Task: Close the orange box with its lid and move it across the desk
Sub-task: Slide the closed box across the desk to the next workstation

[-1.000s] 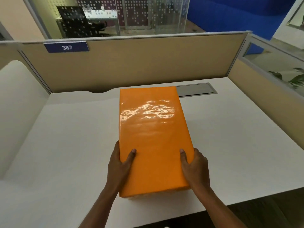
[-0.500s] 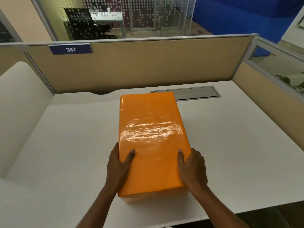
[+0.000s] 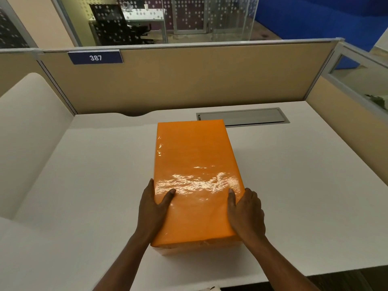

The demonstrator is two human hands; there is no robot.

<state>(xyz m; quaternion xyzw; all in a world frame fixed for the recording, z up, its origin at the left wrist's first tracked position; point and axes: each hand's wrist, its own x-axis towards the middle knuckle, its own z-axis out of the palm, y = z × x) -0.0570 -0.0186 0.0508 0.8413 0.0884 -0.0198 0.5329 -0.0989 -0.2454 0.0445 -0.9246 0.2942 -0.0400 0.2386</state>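
Glossy orange rectangular box, lid on, gripped at near end on white desk: left hand and right hand clamped against sides, thumbs laid on top.

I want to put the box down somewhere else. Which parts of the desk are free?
Bare desk lies between the orange box and the curved cream panel, and more between the box and the right partition. Behind the box, the grey cable hatch leaves little room. Both hands, left and right, grip the box.
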